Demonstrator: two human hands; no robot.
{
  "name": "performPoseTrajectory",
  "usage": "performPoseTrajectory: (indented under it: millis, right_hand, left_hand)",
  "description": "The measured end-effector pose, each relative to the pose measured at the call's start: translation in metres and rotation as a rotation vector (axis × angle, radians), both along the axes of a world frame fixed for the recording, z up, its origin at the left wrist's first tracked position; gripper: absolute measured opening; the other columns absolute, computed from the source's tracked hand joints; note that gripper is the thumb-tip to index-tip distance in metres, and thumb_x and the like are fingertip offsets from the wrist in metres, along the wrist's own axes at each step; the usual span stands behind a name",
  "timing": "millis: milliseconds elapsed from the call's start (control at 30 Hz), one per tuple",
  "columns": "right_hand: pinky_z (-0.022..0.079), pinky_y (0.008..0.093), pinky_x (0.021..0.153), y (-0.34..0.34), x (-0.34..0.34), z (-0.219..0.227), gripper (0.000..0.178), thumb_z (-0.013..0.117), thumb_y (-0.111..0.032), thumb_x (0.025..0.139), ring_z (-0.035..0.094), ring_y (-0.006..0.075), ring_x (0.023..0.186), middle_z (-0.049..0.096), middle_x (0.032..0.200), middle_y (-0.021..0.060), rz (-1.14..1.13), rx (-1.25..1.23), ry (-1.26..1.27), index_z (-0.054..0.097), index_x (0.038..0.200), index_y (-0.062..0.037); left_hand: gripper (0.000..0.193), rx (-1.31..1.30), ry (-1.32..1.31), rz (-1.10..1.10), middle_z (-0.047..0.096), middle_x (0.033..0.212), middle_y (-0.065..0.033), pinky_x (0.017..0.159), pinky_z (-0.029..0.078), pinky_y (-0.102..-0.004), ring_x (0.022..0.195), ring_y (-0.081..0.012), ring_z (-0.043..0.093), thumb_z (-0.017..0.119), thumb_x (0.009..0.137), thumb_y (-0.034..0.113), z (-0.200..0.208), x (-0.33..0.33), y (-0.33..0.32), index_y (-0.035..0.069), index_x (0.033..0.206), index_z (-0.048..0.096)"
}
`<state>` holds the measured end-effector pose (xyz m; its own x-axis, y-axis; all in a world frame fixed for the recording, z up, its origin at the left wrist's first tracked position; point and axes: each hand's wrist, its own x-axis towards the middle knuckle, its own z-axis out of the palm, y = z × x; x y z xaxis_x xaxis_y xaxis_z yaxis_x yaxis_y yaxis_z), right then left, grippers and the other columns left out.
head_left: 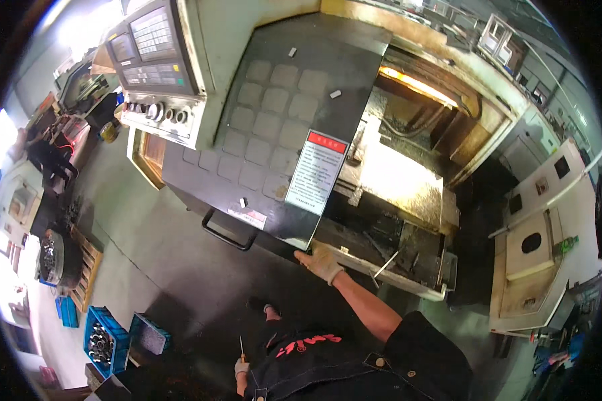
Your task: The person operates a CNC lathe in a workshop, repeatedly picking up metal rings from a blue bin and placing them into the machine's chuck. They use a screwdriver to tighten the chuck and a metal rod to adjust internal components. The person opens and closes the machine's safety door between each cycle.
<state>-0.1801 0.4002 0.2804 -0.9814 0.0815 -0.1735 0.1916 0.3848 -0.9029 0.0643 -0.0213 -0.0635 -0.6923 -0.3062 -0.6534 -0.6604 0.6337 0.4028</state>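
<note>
My right hand (pixel 322 262), in a pale work glove, is at the lower corner of the dark sliding door (pixel 274 40) of a machine tool. Its thumb points left and the fingers seem hooked round the door edge, partly hidden. Low in the view, my left hand (pixel 241 369), also gloved, is closed round the handle of a thin-shafted tool like a screwdriver (pixel 242 346), tip up. The door stands partly open, with the lit machine interior (pixel 401 177) to its right. A black door handle (pixel 229 235) sticks out left of my right hand.
A control panel (pixel 155 47) with screen and knobs hangs at upper left. Blue crates (pixel 117 334) with metal parts stand on the floor at lower left, near a wooden pallet (pixel 87 267). A light rod (pixel 386 263) leans at the machine's front edge. Another machine (pixel 542 247) stands right.
</note>
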Motion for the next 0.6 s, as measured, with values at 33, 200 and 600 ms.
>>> performPoseTrajectory:
  millis: [33, 200, 600]
  right_hand:
    - [0.048, 0.036, 0.065, 0.013, 0.014, -0.007, 0.039, 0.064, -0.032, 0.081, 0.063, 0.0218, 0.069, 0.065, 0.076, 0.0112, -0.045, 0.022, -0.032, 0.059, 0.103, -0.0005]
    - [0.046, 0.0294, 0.055, 0.054, 0.055, -0.034, 0.031, 0.068, -0.025, 0.079, 0.058, 0.0137, 0.061, 0.063, 0.071, 0.0054, -0.128, 0.091, 0.086, 0.061, 0.098, -0.0008]
    - [0.043, 0.0251, 0.051, 0.099, 0.18, -0.06, 0.025, 0.066, -0.012, 0.081, 0.056, 0.0116, 0.068, 0.06, 0.083, 0.0058, -0.647, -0.053, 0.229, 0.058, 0.101, -0.0014]
  left_hand:
    - [0.035, 0.068, -0.033, 0.013, 0.064, 0.089, -0.0199, 0.075, 0.048, -0.0406, 0.087, -0.037, 0.062, 0.061, 0.074, 0.025, 0.006, -0.005, 0.004, 0.006, 0.103, 0.058]
    - [0.034, 0.123, 0.056, 0.062, 0.061, 0.086, -0.0117, 0.068, 0.047, -0.0346, 0.074, -0.0241, 0.059, 0.054, 0.077, 0.01, 0.069, -0.068, 0.026, 0.009, 0.111, 0.057]
    - [0.033, -0.054, 0.08, -0.093, 0.061, 0.102, -0.0225, 0.081, 0.045, -0.0464, 0.1, -0.0397, 0.057, 0.056, 0.072, 0.013, 0.087, -0.13, 0.008, 0.01, 0.105, 0.056]
